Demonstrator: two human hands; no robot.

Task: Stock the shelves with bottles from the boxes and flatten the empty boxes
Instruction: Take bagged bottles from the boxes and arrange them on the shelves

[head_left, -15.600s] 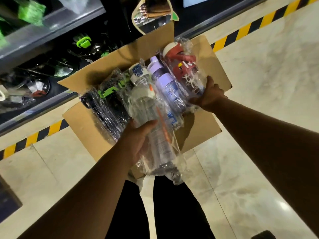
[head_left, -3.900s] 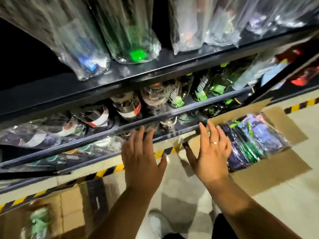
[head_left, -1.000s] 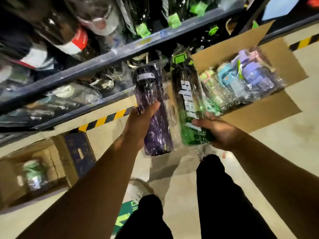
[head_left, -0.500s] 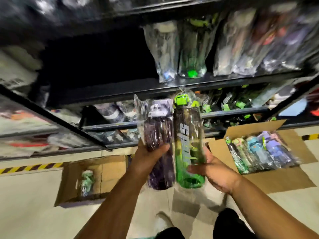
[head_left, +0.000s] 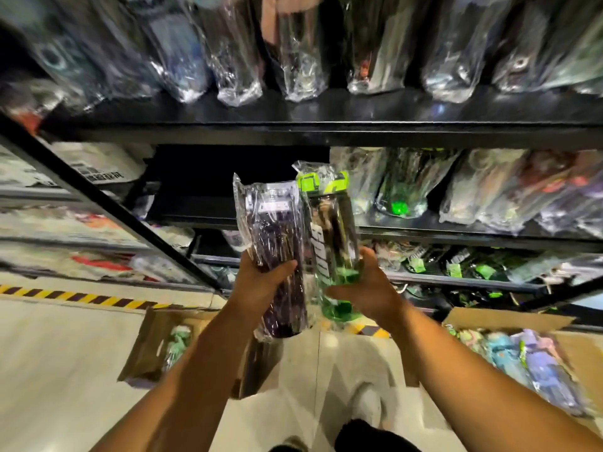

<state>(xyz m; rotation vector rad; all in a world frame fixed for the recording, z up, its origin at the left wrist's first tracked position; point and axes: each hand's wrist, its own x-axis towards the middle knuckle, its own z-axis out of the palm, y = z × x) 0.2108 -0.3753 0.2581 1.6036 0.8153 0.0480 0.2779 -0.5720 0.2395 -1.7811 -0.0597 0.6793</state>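
Head view: 2 wrapped bottles raised in front of the black shelf (head_left: pixel 326 127).

Below that shelf's edge, the left hand (head_left: pixel 261 282) wraps a dark purple bottle (head_left: pixel 277 256) and the right hand (head_left: pixel 365 291) grips a green-based bottle (head_left: pixel 332 243) with a lime cap, both upright, side by side, in crinkly clear plastic. Glossy bagged bottles along the shelf are blurred. Further below it, an open cardboard box (head_left: pixel 509 318) of pastel bottles is cut off at the right edge.

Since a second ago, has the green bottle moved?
Yes. The green bottle has risen from beside the box to the dark shelf gap.
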